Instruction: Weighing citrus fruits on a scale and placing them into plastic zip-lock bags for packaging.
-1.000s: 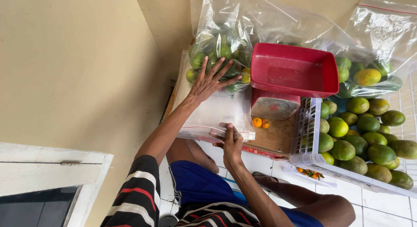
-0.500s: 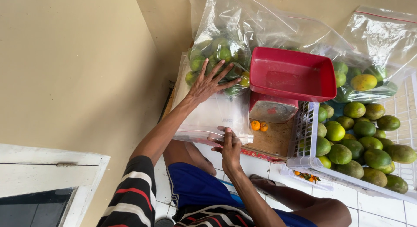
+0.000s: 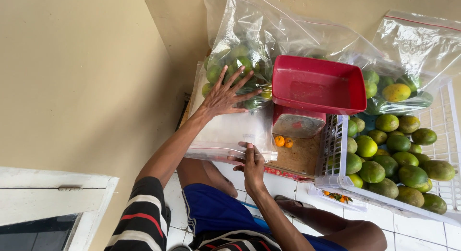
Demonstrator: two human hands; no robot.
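A clear zip bag lies flat on a low wooden board. My left hand presses flat on the bag's far end, fingers spread, against a bigger clear bag of green citrus fruit. My right hand pinches the near zip edge of the flat bag between thumb and fingers.
A red scale with a red tray stands right of the bag, two small orange fruits at its foot. A white plastic crate holds several green fruits. Another bag of fruit sits far right. A beige wall is at left.
The view has drifted slightly; my right hand has slid a little along the bag's zip edge. My left hand stays pressed on the bag.
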